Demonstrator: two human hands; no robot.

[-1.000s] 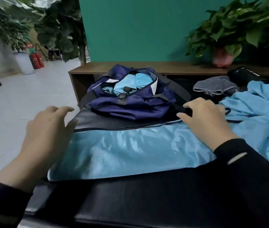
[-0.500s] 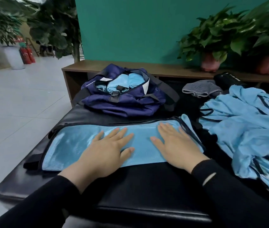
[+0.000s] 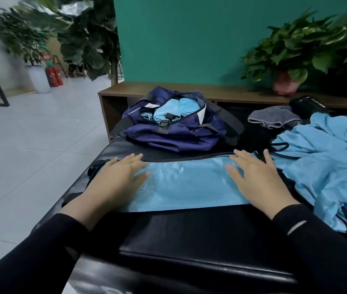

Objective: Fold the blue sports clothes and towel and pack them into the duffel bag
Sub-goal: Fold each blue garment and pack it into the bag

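Although the frame was slightly blurred by head motion, I could establish that the blue garment [image 3: 186,187], folded into a long band, lay across the middle of the frame on the black padded surface [image 3: 200,240], its long axis running left to right. The left hand [image 3: 115,183] pressed flat on the band's left end and the right hand [image 3: 257,181] on its right end; the fingers of both were straight and spread, gripping nothing. Each hand was therefore at its own end, and neither held an advantage in reach. In my judgement the coming move, whether a further fold end to end or a roll, turned on this axis: the ends would have to travel toward the centre of the frame.

The duffel bag [image 3: 176,132], navy and open at the top, stood beyond the band in the upper centre of the frame, near its far edge but apart from it. Rolled blue items [image 3: 174,110] were already visible inside its mouth. A black cord or strap [image 3: 189,159] ran along the band's far edge; I could not tell whether it belonged to the garment.

At the right of the frame a heap of unfolded blue clothes [image 3: 327,166] lay close to the right hand and could snag a sideways motion. A grey knitted item [image 3: 274,118] and a black object [image 3: 310,107] lay above that heap.
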